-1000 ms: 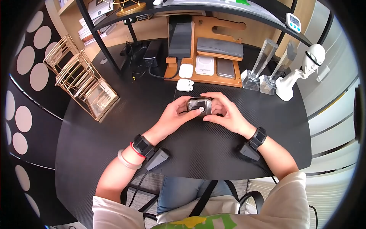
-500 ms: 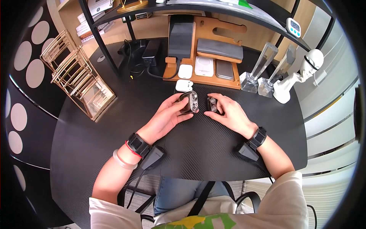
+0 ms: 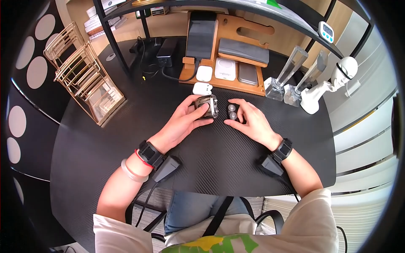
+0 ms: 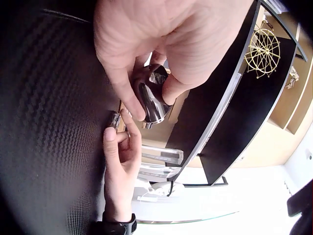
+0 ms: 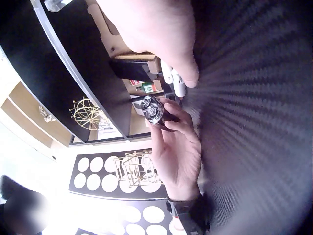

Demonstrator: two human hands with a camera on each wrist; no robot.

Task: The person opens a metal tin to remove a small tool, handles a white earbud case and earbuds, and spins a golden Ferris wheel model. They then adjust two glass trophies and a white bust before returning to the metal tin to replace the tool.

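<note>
My left hand [image 3: 185, 122] grips the dark, glossy body of a small electric shaver [image 3: 205, 107], thumb across its side and fingers behind. The body's open end, with two clear round fittings, faces right; they show well in the right wrist view on the shaver body [image 5: 152, 109]. Just right of it, my right hand [image 3: 255, 122] curls around the shaver head [image 3: 232, 112], a dark piece with two round silver discs facing up. Index finger and thumb lie on either side of it, low over the desk. In the left wrist view the shaver head [image 4: 115, 119] shows beside the right fingertips.
White earbuds in an open case [image 3: 202, 88] lie just beyond the left hand. Behind stands a wooden dock [image 3: 249, 87] with a phone [image 3: 201, 36] and chargers. Crystal trophies [image 3: 291, 67] and a white figurine [image 3: 312, 99] stand right, a gold wire rack [image 3: 86, 76] left.
The shaver came apart between the hands: the body went left, the head right. The head has since turned its discs upward and lowered toward the desk; the body has tilted its open end rightward.
</note>
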